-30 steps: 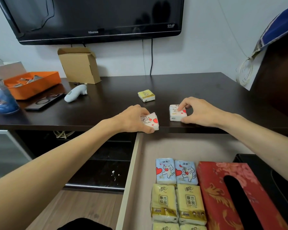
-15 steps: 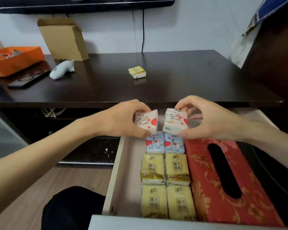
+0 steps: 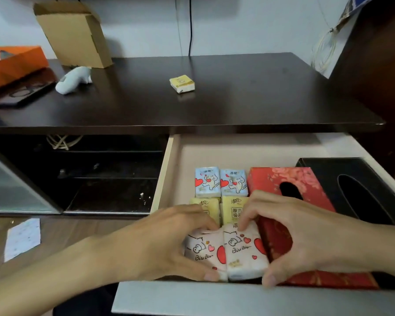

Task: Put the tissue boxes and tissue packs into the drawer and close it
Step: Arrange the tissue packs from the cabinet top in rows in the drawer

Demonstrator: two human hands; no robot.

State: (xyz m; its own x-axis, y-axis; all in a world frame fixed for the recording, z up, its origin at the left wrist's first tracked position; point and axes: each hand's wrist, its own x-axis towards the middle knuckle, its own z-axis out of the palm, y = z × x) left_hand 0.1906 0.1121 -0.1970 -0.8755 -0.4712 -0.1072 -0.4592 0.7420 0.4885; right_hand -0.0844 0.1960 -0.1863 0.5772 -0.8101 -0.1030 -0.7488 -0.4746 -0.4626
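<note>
The drawer (image 3: 167, 174) stands pulled out below the dark tabletop. My left hand (image 3: 155, 245) grips a pink-and-white tissue pack (image 3: 203, 253) and my right hand (image 3: 306, 236) grips its twin (image 3: 244, 252). Both packs lie side by side at the drawer's front, over the yellow packs (image 3: 234, 209). Behind these sit two blue packs (image 3: 220, 182). A red tissue box (image 3: 283, 181) and a black tissue box (image 3: 360, 192) fill the right half of the drawer. One yellow pack (image 3: 182, 83) lies alone on the tabletop (image 3: 249, 99).
At the back left of the tabletop stand a cardboard box (image 3: 74, 34), an orange tray (image 3: 14, 65), a white handheld device (image 3: 74, 79) and a dark phone (image 3: 21, 94). Left of the drawer is an open dark shelf (image 3: 89, 174). A paper sheet (image 3: 22, 239) lies on the floor.
Both hands lifted the two pink packs off the tabletop edge, carried them over the drawer and lowered them at its front. The view tilted downward.
</note>
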